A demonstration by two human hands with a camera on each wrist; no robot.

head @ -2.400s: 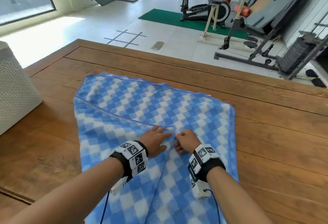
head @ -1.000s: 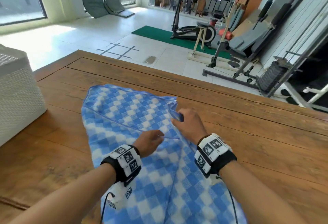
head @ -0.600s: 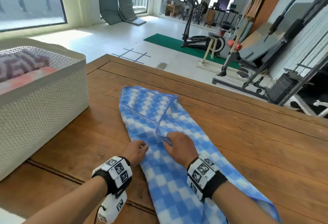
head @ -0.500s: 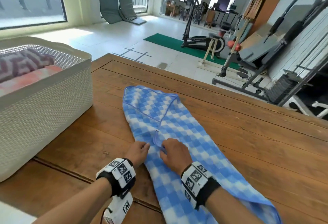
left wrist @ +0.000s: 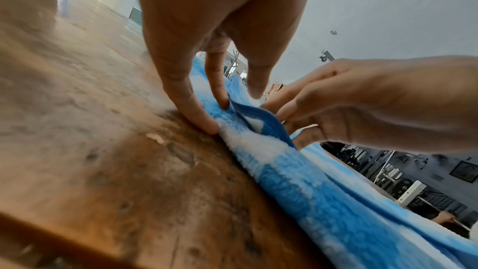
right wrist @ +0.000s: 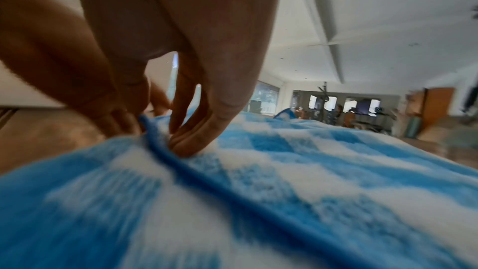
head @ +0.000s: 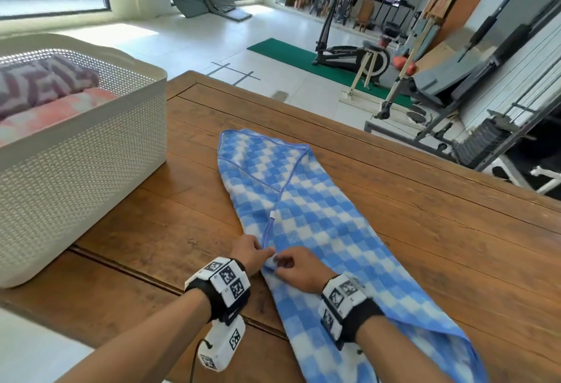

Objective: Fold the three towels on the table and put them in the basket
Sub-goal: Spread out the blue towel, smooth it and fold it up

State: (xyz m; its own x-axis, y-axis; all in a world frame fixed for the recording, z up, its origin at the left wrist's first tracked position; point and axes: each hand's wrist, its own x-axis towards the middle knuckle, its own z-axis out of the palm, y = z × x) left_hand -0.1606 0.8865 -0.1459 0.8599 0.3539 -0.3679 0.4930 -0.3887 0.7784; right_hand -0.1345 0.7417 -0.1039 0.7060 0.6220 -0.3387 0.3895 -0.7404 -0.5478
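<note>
Both our hands meet at the near middle of the blue checked towel [head: 306, 218]. Our left hand [head: 247, 253] curls its fingers [left wrist: 191, 107] down onto the towel's left edge and pinches the cloth where it meets the wooden table [head: 425, 215]. Our right hand [head: 296, 270] sits just beside it, fingers [right wrist: 204, 134] bent and clamped on the dark blue hem, which stands up as a small ridge between the two hands. We see the towel lying on the table as a long narrow strip, running away from us, with its far end folded into a triangular flap. To our left, well apart from the towel, the white perforated basket [head: 82, 170] stands on the table and holds a purple patterned towel [head: 42, 85] and a pink towel [head: 51, 113], both folded.
</note>
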